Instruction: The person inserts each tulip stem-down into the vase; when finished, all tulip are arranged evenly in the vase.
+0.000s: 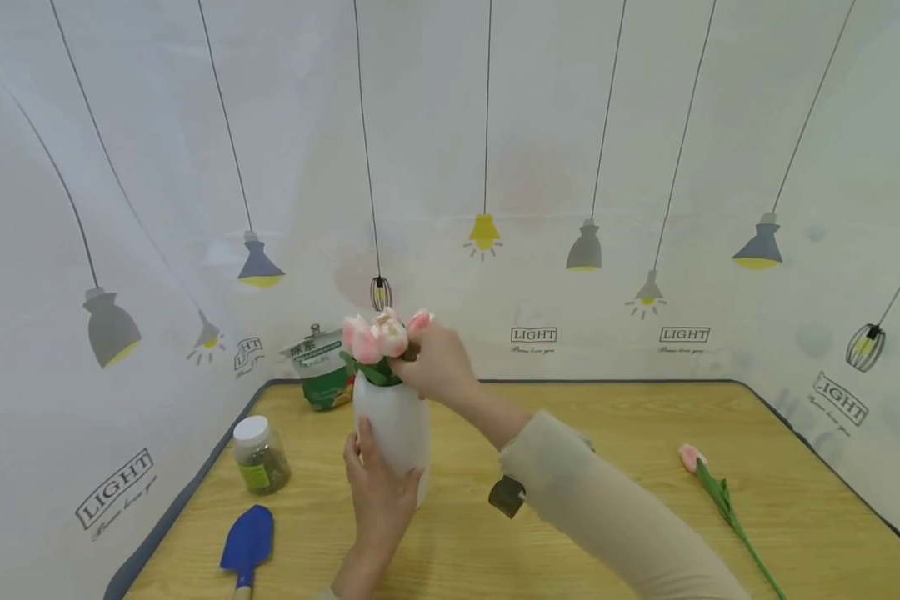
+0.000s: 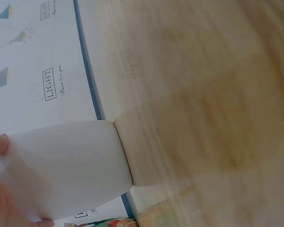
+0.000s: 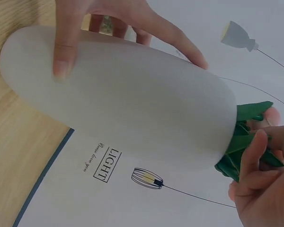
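Observation:
A white vase (image 1: 393, 429) stands upright on the table, with several pink-and-white tulips (image 1: 367, 340) rising from its mouth. My left hand (image 1: 378, 500) holds the vase low on its side, thumb and fingers spread around the body. At the rim, my right hand (image 1: 442, 362) pinches a tulip by its green stem and leaves (image 3: 248, 142), just under the blossoms. In the right wrist view, the thumb and fingers close on that greenery; the stem ends inside the vase are hidden. Another pink tulip (image 1: 723, 496) lies on the table at the right.
A jar with a white lid (image 1: 261, 457) stands at left, with a blue shovel (image 1: 247, 537) lying in front of it. Behind the vase is a green-and-white bag (image 1: 322, 375). A wall covering printed with lamps (image 1: 483, 233) encloses the wooden table (image 1: 607, 425).

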Motion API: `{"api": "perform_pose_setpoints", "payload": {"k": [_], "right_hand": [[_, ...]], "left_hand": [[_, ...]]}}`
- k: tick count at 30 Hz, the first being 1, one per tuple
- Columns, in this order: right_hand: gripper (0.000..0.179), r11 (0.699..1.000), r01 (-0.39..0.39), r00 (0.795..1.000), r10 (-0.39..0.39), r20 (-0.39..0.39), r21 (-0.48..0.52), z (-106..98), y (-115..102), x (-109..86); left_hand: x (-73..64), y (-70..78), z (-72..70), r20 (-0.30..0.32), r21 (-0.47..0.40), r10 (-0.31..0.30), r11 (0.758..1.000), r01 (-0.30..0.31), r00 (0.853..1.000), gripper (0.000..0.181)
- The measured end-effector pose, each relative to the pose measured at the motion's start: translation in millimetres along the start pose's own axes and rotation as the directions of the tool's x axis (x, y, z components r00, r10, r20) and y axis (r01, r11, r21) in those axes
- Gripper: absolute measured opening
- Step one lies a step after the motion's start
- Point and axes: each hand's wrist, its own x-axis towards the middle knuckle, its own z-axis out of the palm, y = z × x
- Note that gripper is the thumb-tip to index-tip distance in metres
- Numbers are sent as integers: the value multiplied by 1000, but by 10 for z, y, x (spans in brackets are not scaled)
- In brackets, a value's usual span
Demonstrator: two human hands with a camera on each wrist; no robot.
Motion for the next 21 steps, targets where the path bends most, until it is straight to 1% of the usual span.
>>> {"api": "perform_pose_setpoints", "payload": {"k": [2, 3, 5, 8, 9, 11, 14, 15, 17, 19, 21], "right_hand": [[24, 999, -42, 999, 42, 24, -31, 38, 44, -8], [25, 997, -64, 997, 65, 32, -31, 51, 65, -10], [24, 995, -102, 994, 102, 47, -7, 72, 110, -16], [21, 990, -122, 991, 118, 62, 73, 94, 181, -46], [20, 987, -119, 992, 113, 58, 111, 102, 204, -72], [24, 978, -102, 995, 99, 24, 181, 111, 264, -156], [32, 971, -49, 996, 65, -60, 234, 66, 415, -357], [32, 972, -38, 996, 56, -75, 233, 27, 495, -433], [27, 978, -37, 997, 50, -56, 206, -86, 725, -588], [22, 986, -69, 998, 69, 6, 149, -232, 1057, -740], [17, 993, -115, 990, 111, 91, 40, -412, 1491, -899]], "left_hand": [[-9, 10, 8, 4, -6, 1, 1000, -1, 1000, 113], [-14, 13, 14, 6, -10, 3, 1000, -3, 1000, 113], [-24, 18, 25, 9, -14, 5, 1000, -5, 1000, 112], [-39, 10, 43, 17, -6, 1, 1000, -1, 1000, 112], [-45, 8, 47, 24, 0, -5, 1000, 5, 1000, 113], [-60, 6, 49, 35, 9, -22, 1000, 22, 999, 114], [-75, 20, 36, 63, 11, -60, 998, 59, 996, 113], [-74, 24, 28, 70, 13, -78, 997, 77, 995, 113], [-63, 29, 9, 73, 16, -108, 994, 107, 991, 112], [-46, 25, -12, 69, 21, -130, 991, 129, 989, 112], [-29, 15, -30, 51, 21, -129, 992, 128, 990, 113]]}}
